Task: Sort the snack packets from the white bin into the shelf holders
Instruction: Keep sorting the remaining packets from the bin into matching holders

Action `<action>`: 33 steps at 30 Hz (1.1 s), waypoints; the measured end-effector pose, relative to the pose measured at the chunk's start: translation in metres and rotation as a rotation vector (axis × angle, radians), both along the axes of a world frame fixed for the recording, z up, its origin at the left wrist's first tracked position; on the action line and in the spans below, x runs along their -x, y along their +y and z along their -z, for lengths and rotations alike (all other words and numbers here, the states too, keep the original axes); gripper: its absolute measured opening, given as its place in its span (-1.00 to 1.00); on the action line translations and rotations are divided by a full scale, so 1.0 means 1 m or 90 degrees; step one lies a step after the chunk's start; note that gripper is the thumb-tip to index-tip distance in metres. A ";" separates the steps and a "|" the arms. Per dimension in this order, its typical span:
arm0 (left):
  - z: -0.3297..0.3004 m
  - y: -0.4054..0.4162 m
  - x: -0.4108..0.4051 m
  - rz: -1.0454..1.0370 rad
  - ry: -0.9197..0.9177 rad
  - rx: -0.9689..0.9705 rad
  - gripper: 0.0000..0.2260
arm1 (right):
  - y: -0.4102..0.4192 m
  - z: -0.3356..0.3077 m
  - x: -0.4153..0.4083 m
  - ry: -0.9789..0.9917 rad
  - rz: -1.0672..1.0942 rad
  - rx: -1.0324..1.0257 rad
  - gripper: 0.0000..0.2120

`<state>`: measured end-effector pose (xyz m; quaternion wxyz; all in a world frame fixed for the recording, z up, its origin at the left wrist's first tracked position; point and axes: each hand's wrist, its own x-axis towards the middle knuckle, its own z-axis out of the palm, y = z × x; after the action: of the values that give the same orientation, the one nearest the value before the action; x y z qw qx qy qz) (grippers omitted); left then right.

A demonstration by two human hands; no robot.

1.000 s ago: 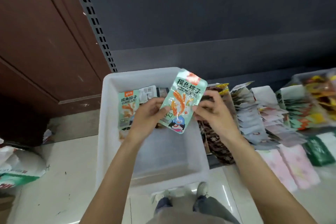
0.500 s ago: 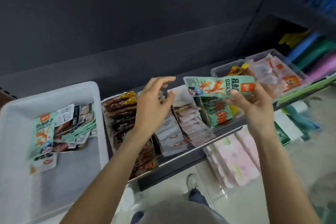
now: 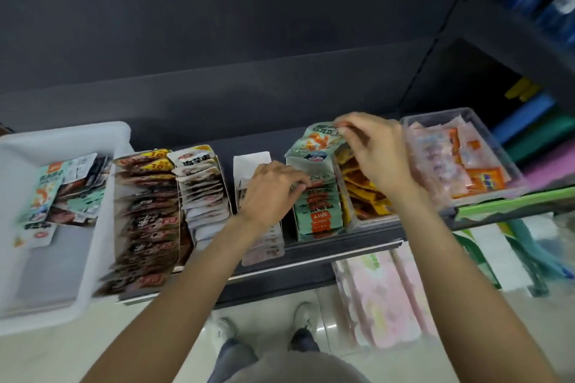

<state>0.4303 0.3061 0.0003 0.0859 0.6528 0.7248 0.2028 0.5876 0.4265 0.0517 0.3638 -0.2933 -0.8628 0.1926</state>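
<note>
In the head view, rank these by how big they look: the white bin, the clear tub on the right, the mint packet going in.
1. white bin, largest, though partly cut off at the left edge.
2. clear tub.
3. mint packet, smallest, partly covered by the right hand.

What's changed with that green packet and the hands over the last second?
The green packet went from over the white bin rightward to the back of the green row's holder. The right hand now pinches it alone; the left hand let go and rests on the row. The bin's remaining packets look unchanged.
</note>
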 end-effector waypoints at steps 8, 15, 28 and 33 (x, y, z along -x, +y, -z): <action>0.000 -0.003 -0.005 -0.017 0.000 -0.002 -0.89 | 0.000 0.025 0.028 -0.408 -0.059 -0.075 -0.79; -0.005 0.000 -0.004 -0.040 -0.035 0.030 -0.86 | -0.005 0.037 0.029 -0.497 -0.052 -0.022 -0.64; -0.065 -0.112 0.070 -0.318 0.006 -0.367 -0.83 | -0.084 -0.015 0.090 -0.120 -0.222 -0.012 -0.83; -0.041 -0.186 0.158 -0.459 -0.022 -0.255 -0.83 | -0.138 -0.016 0.171 -0.125 -0.331 -0.028 -0.80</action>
<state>0.2721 0.1200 0.0415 -0.1073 0.3573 0.8516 0.3683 0.4164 0.2881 0.0680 0.2228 -0.0712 -0.9444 0.2310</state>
